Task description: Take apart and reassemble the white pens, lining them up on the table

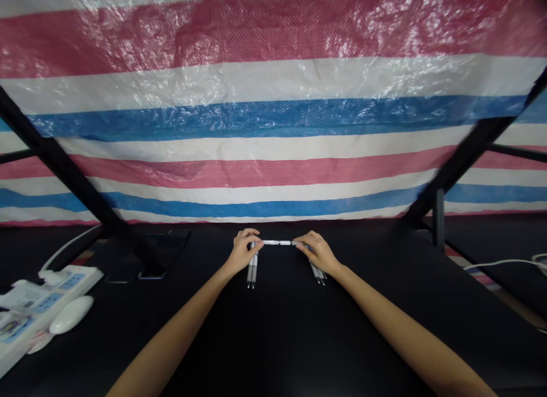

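Reaching forward from the lower corners, the two forearms are converging toward the far part of the black desk, elbows wide and wrists close in. The left hand is angling inward with its fingers bent and its thumb pointing right, and the right hand is mirroring it, fingertips pointing left. Between them the hands are holding a white pen crosswise, the fingertips closing narrowly on its two ends; it is lying level, left to right, near the far edge. Under and just beside the left hand, a left group of pens is pointing its tips toward the wearer; a right group of pens is doing the same under the right hand, slanting a little. The desk is showing a smooth, dark surface. At its left side a white power strip is carrying plugs, with a white mouse-like object resting against its near side, and dark flat devices are lying farther back. Black slanting bars are framing both sides, and a shiny sheet striped in red, white and blue is hanging behind and arching overhead. A white cable is trailing at the right.
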Action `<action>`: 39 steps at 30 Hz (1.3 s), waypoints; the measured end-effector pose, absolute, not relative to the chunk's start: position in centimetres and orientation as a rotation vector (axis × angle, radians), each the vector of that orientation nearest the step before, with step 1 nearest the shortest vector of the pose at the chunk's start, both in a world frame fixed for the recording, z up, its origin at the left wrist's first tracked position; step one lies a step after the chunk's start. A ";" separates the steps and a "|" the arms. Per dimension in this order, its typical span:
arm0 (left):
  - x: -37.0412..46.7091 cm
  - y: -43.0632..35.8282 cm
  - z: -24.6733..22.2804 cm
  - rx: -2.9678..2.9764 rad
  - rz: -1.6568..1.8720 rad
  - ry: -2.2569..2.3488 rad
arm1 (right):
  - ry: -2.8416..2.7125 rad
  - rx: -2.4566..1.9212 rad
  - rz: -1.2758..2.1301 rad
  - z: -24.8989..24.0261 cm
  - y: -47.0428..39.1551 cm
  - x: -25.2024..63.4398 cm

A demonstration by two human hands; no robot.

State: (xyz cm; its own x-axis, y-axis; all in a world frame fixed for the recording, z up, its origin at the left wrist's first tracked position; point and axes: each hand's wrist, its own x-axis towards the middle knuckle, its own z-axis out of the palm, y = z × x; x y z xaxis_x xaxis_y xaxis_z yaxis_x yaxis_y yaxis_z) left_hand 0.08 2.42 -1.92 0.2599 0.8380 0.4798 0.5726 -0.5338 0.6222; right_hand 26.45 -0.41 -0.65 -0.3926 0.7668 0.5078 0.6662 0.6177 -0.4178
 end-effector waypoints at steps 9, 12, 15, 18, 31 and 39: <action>0.0 2.0 -1.3 2.186 1.272 1.101 | -2.158 -1.122 0.210 -0.6 -0.4 26.4; 0.0 1.8 -1.0 2.177 1.234 1.100 | -2.156 -1.127 0.204 -0.8 -0.4 26.4; 0.1 1.9 -1.0 2.179 1.180 1.185 | -2.147 -1.128 0.194 -0.8 -0.4 26.4; 0.2 1.9 -1.3 2.224 1.112 1.277 | -2.148 -1.116 0.189 -0.8 -0.5 26.4; 0.1 2.5 -1.9 2.268 1.135 1.207 | -2.156 -1.112 0.193 -0.7 -0.4 26.5; 0.1 2.2 -1.5 2.200 1.186 1.129 | -2.171 -1.132 0.194 -0.7 -0.4 26.4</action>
